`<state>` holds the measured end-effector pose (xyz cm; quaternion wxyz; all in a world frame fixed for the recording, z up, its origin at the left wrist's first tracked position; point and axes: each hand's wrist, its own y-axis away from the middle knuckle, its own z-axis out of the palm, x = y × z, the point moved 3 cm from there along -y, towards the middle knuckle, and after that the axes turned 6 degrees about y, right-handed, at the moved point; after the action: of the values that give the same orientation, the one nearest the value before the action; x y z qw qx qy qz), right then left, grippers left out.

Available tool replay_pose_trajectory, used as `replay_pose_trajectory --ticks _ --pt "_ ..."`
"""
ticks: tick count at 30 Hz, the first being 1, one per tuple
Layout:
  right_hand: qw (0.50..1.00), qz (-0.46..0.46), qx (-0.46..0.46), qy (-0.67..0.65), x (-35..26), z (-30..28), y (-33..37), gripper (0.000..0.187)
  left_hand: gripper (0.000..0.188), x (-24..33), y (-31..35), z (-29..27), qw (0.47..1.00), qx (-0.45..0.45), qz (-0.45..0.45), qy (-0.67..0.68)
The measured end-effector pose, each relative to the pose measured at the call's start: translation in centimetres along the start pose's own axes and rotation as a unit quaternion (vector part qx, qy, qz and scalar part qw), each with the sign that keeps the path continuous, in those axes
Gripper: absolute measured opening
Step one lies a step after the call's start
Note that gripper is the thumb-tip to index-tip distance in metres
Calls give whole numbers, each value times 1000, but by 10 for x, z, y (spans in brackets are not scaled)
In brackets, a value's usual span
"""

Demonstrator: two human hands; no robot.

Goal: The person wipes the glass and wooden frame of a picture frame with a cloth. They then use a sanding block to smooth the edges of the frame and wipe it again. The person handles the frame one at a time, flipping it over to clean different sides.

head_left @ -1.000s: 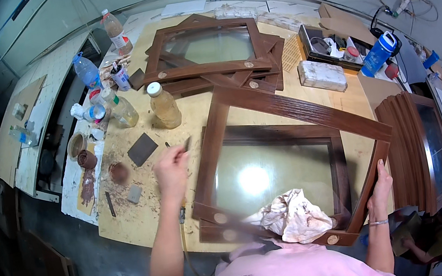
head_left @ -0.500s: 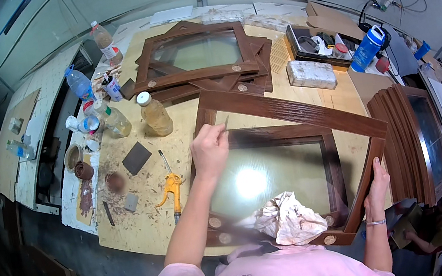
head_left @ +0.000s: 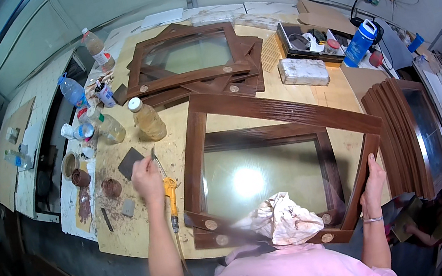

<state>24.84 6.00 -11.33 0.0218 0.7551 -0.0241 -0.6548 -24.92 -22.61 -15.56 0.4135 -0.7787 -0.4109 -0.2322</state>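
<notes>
Person's L hand (head_left: 147, 180) is up over the table (head_left: 147, 239), fingers closed in a pinch w/ a small thin piece (head_left: 152, 152) poking up from the tips (too small to say what exactly). Just beside it lies a yellow air gun (head_left: 171, 195), hose running off the near edge; a dark square sheet (head_left: 128, 161) is right behind the hand.

R hand (head_left: 373, 181) has the R rail of the top frame (head_left: 287, 112), thumb along the edge; fingers are hidden, so can't tell how far they curl. That frame, brown wood, sits askew over a glazed frame (head_left: 267, 133), w/ a crumpled stained rag (head_left: 287, 220) at the near side.

Farther back: more frames (head_left: 187, 79) piled crooked, plus a white-capped bottle (head_left: 148, 121) btwn them & the L hand.
</notes>
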Motion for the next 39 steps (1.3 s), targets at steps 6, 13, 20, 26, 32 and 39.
replay_pose_trajectory --ticks 6,13,20,26,32,39 --pt "999 -14 28 -8 -20 13 10 35 39 128 56 4 942 -213 -21 258" --pt "999 1 29 -30 -13 12 8 34 48 165 199 88 753 -548 302 204" --pt "999 -9 15 -48 -21 12 20 32 27 172 10 60 967 -104 -7 231" --pt "998 -10 22 -52 -15 10 16 31 34 257 167 76 670 -581 292 357" --pt "997 -33 17 -71 -9 1 19 29 32 206 -2 40 907 -129 -87 391" --pt "997 -41 24 -66 -17 12 18 34 28 283 188 67 643 -594 260 408"
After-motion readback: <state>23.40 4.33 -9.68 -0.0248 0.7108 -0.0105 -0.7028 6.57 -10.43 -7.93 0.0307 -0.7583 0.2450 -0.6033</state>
